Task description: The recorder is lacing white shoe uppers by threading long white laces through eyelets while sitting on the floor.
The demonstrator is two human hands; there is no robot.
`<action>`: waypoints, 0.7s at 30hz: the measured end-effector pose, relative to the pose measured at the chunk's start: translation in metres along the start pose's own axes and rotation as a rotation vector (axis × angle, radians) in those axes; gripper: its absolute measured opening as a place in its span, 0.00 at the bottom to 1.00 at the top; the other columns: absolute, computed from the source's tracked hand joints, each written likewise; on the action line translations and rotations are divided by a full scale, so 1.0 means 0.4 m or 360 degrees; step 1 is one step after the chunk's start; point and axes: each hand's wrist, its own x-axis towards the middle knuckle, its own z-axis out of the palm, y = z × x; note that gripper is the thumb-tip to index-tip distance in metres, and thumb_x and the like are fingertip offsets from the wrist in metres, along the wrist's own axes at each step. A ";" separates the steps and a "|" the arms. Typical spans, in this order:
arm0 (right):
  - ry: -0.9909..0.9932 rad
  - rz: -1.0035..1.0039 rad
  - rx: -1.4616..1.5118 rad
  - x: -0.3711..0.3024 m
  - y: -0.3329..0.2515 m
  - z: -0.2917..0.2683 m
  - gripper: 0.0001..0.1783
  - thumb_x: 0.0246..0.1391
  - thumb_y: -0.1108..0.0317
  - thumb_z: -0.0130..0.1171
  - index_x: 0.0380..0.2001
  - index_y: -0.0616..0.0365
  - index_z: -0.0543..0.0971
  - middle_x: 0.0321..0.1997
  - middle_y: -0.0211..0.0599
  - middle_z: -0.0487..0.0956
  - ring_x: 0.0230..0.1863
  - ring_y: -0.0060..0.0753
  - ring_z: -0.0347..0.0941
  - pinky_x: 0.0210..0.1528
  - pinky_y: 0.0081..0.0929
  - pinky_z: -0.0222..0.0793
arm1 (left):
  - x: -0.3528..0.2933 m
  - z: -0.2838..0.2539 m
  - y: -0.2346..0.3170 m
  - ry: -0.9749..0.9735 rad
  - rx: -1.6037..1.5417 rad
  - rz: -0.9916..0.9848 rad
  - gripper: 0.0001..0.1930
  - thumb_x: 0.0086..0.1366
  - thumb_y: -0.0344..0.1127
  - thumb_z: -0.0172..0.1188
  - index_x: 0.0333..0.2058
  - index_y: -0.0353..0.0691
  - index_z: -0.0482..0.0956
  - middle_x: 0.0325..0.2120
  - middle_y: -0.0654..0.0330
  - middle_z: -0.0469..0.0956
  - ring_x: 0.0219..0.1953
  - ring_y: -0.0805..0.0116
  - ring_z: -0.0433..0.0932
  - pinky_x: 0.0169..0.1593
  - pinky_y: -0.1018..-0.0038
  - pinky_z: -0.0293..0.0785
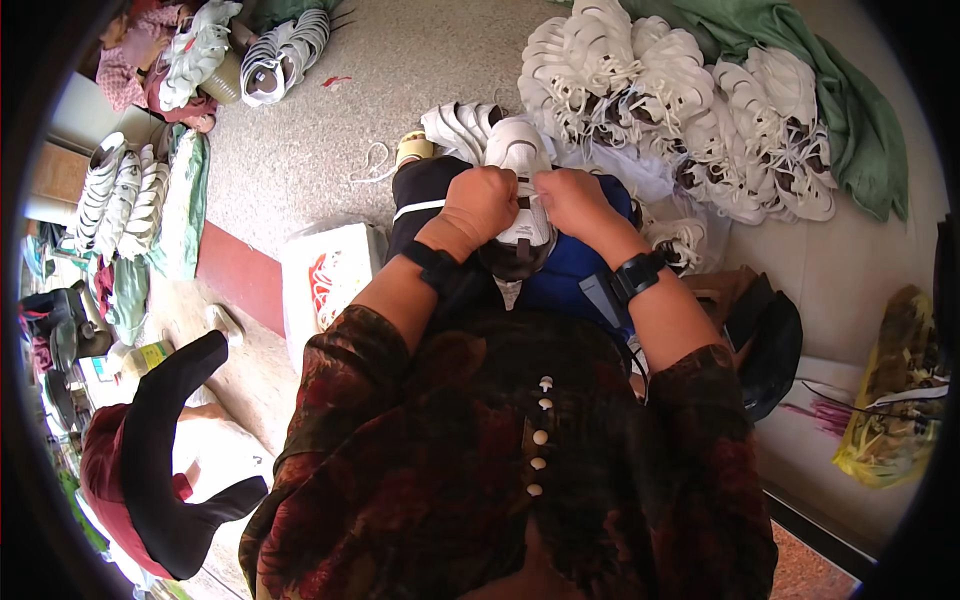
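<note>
A white lace-up shoe (517, 145) rests on my lap, its rounded toe away from me and the dark heel opening close to my body. My left hand (483, 200) is closed at the left edge of its lacing, fingertips pinched together. Opposite it, my right hand (575, 203) pinches at the right edge. Pale shoelace shows between the two hands, though the fingers hide most of what they grip. A white strip (418, 208) crosses the dark cloth on my left thigh toward my left wrist. Just beyond my knees lies a nested stack of white shoe uppers (460, 128).
Large heaps of white shoes (650, 85) lie at the far right by a green sack (850, 110). A white plastic bag (330, 270) with red-and-white contents stands left of my knee. Other people sit at upper left (125, 75) and lower left (165, 470). A yellow bag (895, 400) is at right.
</note>
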 end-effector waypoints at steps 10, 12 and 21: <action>0.0251 -0.0632 -0.0313 -0.072 0.036 0.001 0.11 0.41 0.71 0.52 0.32 0.50 0.75 0.12 0.35 0.66 0.15 0.40 0.67 0.15 0.35 0.61 | -0.049 -0.016 -0.031 0.0013 -0.0305 0.0462 0.03 0.45 0.26 0.56 0.23 0.39 0.72 0.21 0.55 0.72 0.25 0.57 0.74 0.28 0.68 0.70; 0.0219 -0.0658 -0.0258 -0.071 0.036 0.002 0.14 0.41 0.72 0.53 0.36 0.48 0.77 0.12 0.34 0.66 0.14 0.38 0.67 0.15 0.33 0.60 | -0.065 -0.012 -0.033 0.0237 -0.0421 0.0066 0.04 0.46 0.27 0.58 0.23 0.38 0.73 0.21 0.55 0.72 0.25 0.57 0.74 0.28 0.69 0.70; 0.0145 -0.0432 -0.0021 -0.069 0.036 0.023 0.10 0.44 0.68 0.51 0.33 0.48 0.75 0.13 0.39 0.70 0.17 0.44 0.70 0.17 0.37 0.62 | -0.049 -0.048 -0.036 -0.0201 -0.0409 -0.0236 0.07 0.48 0.35 0.61 0.24 0.38 0.76 0.20 0.54 0.76 0.26 0.58 0.76 0.32 0.68 0.71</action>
